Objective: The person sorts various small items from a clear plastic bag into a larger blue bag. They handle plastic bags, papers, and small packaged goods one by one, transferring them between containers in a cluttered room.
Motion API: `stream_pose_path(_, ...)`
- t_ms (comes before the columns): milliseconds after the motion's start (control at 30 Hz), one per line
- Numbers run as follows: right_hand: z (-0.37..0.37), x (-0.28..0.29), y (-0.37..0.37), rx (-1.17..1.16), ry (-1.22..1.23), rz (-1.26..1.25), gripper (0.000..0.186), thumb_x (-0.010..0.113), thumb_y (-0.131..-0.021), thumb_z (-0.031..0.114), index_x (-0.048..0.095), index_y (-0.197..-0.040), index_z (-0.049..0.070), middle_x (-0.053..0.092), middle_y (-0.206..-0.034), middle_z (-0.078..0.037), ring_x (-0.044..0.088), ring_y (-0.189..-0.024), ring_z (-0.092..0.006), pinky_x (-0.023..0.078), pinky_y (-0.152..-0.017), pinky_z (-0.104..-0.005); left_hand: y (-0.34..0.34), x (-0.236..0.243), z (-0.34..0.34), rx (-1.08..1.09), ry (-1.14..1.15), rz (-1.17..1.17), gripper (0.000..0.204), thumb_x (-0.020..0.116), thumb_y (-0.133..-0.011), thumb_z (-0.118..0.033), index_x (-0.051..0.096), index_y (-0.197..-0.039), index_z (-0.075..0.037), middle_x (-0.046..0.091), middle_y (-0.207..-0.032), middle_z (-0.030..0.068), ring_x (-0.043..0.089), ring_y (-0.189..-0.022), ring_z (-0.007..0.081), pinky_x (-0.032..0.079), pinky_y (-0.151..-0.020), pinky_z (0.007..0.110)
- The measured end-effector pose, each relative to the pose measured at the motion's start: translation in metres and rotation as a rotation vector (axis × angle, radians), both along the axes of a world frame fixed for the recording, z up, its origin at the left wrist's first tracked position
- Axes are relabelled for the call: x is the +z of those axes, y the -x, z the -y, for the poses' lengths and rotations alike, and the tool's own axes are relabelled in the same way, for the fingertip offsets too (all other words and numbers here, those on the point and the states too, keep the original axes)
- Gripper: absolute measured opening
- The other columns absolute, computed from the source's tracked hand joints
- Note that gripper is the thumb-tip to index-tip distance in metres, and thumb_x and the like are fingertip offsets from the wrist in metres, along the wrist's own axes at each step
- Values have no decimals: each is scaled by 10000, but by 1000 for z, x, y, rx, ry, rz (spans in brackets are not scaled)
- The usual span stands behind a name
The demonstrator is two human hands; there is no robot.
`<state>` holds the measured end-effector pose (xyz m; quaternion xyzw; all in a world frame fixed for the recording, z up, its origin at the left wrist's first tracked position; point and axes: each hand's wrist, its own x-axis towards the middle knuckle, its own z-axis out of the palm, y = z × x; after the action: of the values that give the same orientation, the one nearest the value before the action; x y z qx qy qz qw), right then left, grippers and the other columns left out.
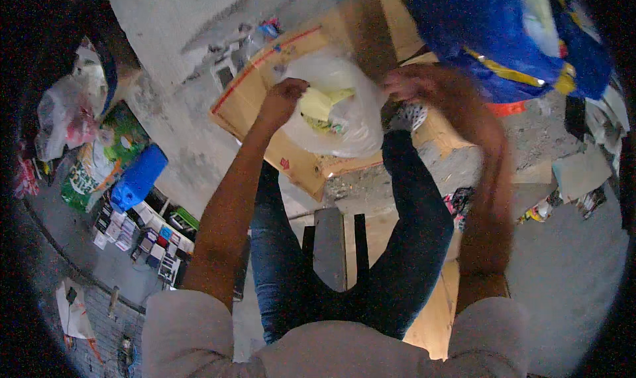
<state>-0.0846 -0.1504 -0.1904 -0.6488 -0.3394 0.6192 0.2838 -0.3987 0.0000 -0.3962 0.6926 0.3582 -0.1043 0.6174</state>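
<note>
A whitish, see-through plastic bag (368, 123) sits wide-mouthed in front of my knees, above a flattened cardboard sheet (245, 106). Pale yellow material (318, 104) and small multicoloured bits (321, 124) lie inside it. My left hand (287, 98) is closed in a pinch on the bag's left rim. By the opposite side of the bag is my right hand (416, 85), smeared by motion. Whether its fingers touch the rim or hold anything, I cannot make out.
A large blue bag (457, 30) with yellow trim stands at the far right. Along the left lie a clear plastic bag (56, 119), a green printed sack (93, 172), a blue bundle (139, 177) and several small boxes (119, 230). Scraps (540, 211) litter the right floor.
</note>
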Motion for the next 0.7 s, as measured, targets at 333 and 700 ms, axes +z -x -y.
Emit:
stream_pose_path(333,87,-349,238,-435,232,884,778,785,-627,238,459,-1290,-6,522,-1270,-234,487,-1194,-369,350,-1051,-431,-12,-140,60,-713,-837,269,444,612,-798,-156,552,-1232,-81,576,-1208,174,512,-1180,347,419,-1001,451)
stream_pose_path(700,93,-366,232,-197,450,748,792,817,-672,380,476,-1316,69,488,-1351,-177,449,-1260,-351,382,-1024,-479,-23,-153,16,-725,-948,119,291,514,-876,-149,607,-1136,-59,637,-1088,200,619,-1049,313,484,-918,466)
